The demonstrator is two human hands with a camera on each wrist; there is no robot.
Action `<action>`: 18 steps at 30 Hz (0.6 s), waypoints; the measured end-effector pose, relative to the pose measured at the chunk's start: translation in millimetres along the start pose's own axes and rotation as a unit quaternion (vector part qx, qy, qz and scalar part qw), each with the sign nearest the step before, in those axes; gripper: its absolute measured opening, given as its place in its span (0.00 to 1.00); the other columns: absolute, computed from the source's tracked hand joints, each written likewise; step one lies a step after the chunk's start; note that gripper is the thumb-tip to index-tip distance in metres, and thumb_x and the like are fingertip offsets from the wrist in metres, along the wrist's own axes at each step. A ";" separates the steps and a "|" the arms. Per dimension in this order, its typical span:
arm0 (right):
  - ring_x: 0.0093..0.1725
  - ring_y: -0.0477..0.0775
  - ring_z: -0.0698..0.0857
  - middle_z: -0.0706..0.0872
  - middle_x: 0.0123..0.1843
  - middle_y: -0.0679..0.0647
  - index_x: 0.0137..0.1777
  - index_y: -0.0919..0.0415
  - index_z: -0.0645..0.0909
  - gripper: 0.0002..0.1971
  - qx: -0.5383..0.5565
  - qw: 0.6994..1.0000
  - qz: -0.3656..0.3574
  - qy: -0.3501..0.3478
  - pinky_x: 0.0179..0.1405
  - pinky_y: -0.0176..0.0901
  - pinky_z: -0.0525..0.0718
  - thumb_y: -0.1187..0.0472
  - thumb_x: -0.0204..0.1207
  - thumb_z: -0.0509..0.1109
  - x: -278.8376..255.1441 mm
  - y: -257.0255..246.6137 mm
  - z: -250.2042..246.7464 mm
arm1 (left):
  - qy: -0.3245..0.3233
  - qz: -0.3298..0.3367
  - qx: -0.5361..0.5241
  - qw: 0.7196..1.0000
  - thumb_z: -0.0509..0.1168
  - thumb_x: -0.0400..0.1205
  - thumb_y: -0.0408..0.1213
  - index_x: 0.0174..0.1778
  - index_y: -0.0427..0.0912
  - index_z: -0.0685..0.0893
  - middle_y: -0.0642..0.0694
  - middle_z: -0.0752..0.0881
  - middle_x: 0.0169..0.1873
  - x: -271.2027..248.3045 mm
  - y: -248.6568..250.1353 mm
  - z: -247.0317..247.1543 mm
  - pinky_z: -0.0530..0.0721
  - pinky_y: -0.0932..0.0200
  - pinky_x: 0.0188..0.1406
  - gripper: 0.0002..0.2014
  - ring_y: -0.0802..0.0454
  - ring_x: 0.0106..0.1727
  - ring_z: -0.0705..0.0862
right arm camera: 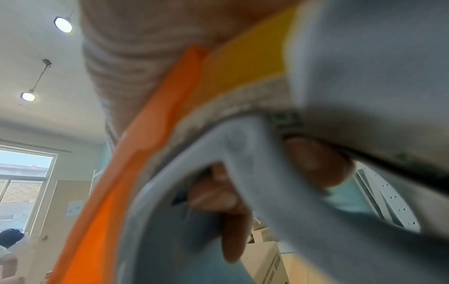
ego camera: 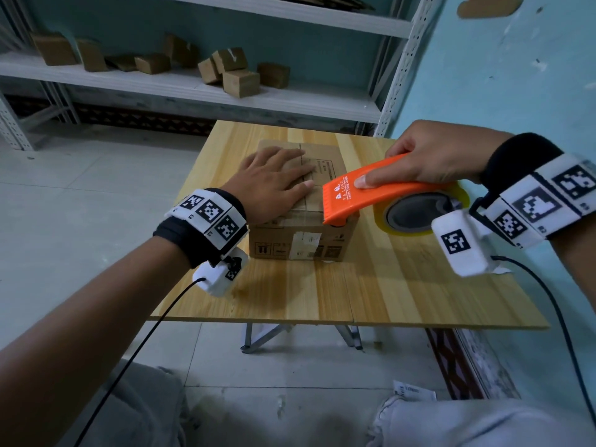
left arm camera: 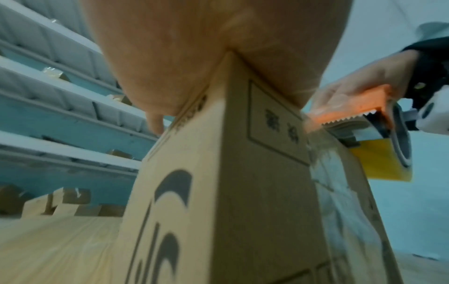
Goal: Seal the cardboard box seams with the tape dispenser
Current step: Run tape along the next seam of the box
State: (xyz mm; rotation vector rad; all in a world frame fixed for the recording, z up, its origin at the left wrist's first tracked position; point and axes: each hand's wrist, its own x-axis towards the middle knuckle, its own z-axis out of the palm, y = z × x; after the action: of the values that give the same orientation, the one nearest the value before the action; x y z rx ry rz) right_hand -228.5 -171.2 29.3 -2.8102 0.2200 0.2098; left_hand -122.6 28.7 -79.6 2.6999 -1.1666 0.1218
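Left hand [ego camera: 277, 177] lies flat, fingers straight, pinning the box [ego camera: 300, 233] mid-bench [ego camera: 371, 285]; right hand [ego camera: 432, 159] grips the dispenser [ego camera: 371, 196], its blade at the box's 3 o'clock edge, to lay tape

I can't see much of the cardboard box [ego camera: 300, 233] top: my left hand [ego camera: 274, 180] lies flat over it, covering most of the centre seam. The orange tape dispenser [ego camera: 371, 195] hides the box's near right corner, and my right hand [ego camera: 429, 156] covers the dispenser's handle. The small print on the box's near side is too small for me to read. On my right wrist view everything is smeared at close range; only fingers [right arm camera: 233, 221] show through the tape roll [right arm camera: 243, 63] core. On my left wrist view, my palm blocks the box top.
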 end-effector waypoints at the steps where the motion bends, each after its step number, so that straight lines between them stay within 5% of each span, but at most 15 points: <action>1: 0.34 0.52 0.87 0.90 0.35 0.56 0.41 0.59 0.91 0.35 -0.003 1.000 0.002 -0.001 0.37 0.43 0.81 0.26 0.54 0.70 0.4 -0.2 0.1 | 0.022 -0.002 -0.011 1.000 0.45 0.87 0.56 0.81 0.57 0.60 0.51 0.57 0.81 -1.0 3.1 -1.4 0.48 0.45 0.80 0.26 0.48 0.82 0.50; 7: 0.33 0.52 0.87 0.91 0.35 0.56 0.42 0.59 0.91 0.35 -0.009 1.000 0.004 -0.006 0.35 0.41 0.81 0.26 0.56 0.70 2.3 0.3 -0.9 | -0.005 -0.010 -0.018 1.000 0.47 0.89 0.47 0.80 0.45 0.66 0.48 0.63 0.80 3.0 21.8 -4.7 0.61 0.51 0.76 0.23 0.48 0.79 0.61; 11: 0.32 0.52 0.87 0.91 0.36 0.57 0.42 0.60 0.91 0.37 -0.013 1.000 0.001 -0.010 0.36 0.41 0.81 0.25 0.54 0.69 4.4 1.4 -1.3 | -0.014 -0.019 -0.070 0.997 0.45 0.90 0.45 0.83 0.45 0.60 0.50 0.60 0.82 -0.2 23.9 -2.6 0.51 0.54 0.79 0.24 0.52 0.82 0.57; 18: 0.39 0.57 0.90 0.91 0.39 0.57 0.45 0.59 0.91 0.37 -0.011 1.000 -0.004 -0.018 0.42 0.45 0.83 0.25 0.56 0.69 4.2 3.4 -1.6 | -0.082 0.013 0.010 0.997 0.38 0.88 0.55 0.84 0.45 0.45 0.47 0.46 0.85 -0.2 16.2 0.5 0.41 0.50 0.82 0.30 0.52 0.84 0.43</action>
State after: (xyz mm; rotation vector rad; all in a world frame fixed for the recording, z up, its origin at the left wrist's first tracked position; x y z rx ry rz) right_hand -224.8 -175.4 29.2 -2.8258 0.2001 0.2635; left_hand -134.5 17.9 -77.7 2.7553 -1.2518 -0.0860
